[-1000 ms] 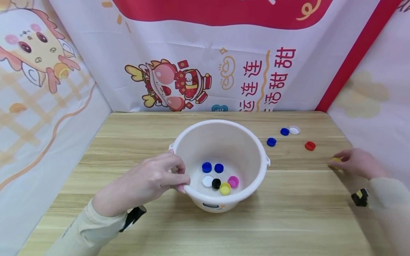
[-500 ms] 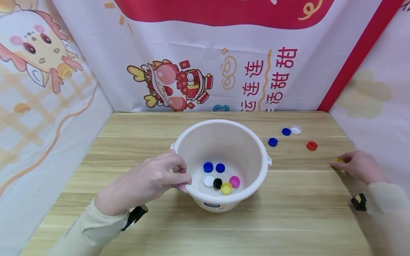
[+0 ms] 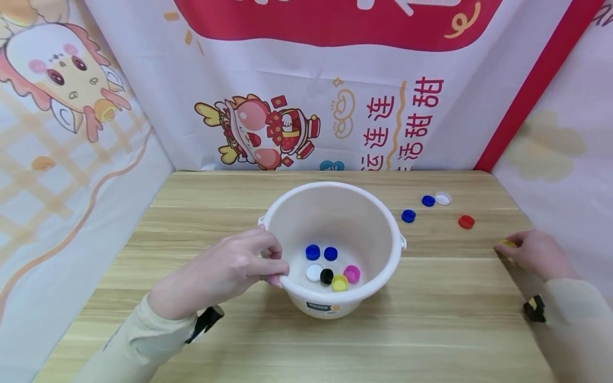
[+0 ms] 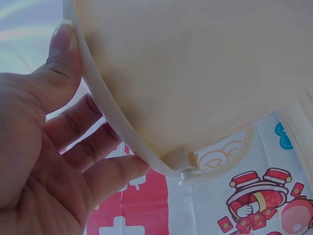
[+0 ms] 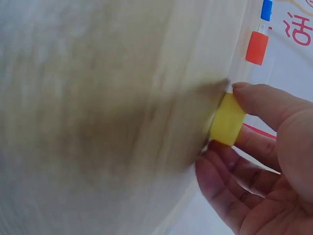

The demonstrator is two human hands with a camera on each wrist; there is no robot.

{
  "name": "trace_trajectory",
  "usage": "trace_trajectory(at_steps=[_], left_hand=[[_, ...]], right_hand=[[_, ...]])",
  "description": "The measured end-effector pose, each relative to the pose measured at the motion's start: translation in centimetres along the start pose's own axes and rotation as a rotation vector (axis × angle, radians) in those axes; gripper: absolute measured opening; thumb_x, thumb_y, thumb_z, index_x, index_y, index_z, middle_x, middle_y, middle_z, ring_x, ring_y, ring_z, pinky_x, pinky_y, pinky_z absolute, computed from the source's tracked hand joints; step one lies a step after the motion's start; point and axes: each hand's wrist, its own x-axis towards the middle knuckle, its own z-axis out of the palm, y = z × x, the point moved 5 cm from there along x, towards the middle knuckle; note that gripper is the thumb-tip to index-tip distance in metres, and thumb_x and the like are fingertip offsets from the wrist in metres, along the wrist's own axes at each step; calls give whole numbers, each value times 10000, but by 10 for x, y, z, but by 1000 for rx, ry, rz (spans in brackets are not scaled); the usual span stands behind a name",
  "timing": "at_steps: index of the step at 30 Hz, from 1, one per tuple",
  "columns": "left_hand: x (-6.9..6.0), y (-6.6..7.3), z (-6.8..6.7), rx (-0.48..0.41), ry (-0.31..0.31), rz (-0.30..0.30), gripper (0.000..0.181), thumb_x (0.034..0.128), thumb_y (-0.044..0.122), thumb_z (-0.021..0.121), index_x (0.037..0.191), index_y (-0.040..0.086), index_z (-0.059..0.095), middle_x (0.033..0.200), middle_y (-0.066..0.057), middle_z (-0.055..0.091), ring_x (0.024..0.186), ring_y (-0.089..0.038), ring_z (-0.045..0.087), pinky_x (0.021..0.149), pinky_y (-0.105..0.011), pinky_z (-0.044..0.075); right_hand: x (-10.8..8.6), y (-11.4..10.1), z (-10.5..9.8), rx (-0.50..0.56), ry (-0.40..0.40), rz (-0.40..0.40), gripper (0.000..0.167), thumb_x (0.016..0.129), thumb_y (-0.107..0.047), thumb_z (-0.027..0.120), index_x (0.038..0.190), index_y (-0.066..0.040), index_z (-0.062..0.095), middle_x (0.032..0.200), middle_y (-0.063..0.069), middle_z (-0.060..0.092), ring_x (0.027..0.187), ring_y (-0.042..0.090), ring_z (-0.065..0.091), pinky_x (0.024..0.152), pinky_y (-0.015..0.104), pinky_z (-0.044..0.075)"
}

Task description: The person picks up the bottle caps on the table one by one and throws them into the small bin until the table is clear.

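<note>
My left hand [image 3: 225, 267] grips the left rim of a white plastic bucket [image 3: 330, 186], which stands upright on the table. In the left wrist view its thumb [image 4: 63, 58] lies along the rim, with the other fingers beneath. Inside the bucket are several bottle caps: two blue, one white, a black cap [image 3: 326, 276], a yellow one and a pink cap [image 3: 351, 274]. Far to the right, my right hand [image 3: 538, 252] pinches another yellow bottle cap [image 5: 228, 119] between thumb and fingers, at the tabletop. The hand partly covers this cap in the head view.
Beyond the bucket on the right lie a blue cap [image 3: 408, 215], a second blue cap [image 3: 428, 200] touching a white cap [image 3: 442, 198], and a red cap [image 3: 466, 222]. Printed cloth walls border the wooden table [image 3: 431, 319] at the back and sides.
The head view has shifted slightly. Both hands stay where they were, the left on the bucket rim and the right at the yellow bottle cap.
</note>
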Motion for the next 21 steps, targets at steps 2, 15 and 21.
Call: trace_trajectory(at_steps=[2,15,21], left_hand=[[0,-1,0,-8,-7,-14,298,709,93,887,981,174,793,944,-7,617,876,-156,591,860,-347,579],[0,1,0,13,31,42,293,713,94,884,971,180,775,941,-12,601,862,-169,579,796,-316,586],[0,1,1,16,34,46,295,711,91,885,968,184,773,939,-12,600,858,-170,578,786,-318,587]], right_hand=[[0,-1,0,-8,-24,8,546,889,-333,724,1082,169,627,1000,344,642,889,515,586,731,593,497],[2,-71,-53,111,168,-62,452,926,-295,701,1185,72,654,1017,296,676,811,364,680,537,286,487],[-5,-131,-85,121,261,-170,376,877,-216,766,1185,-12,696,949,198,690,713,125,602,529,214,450]])
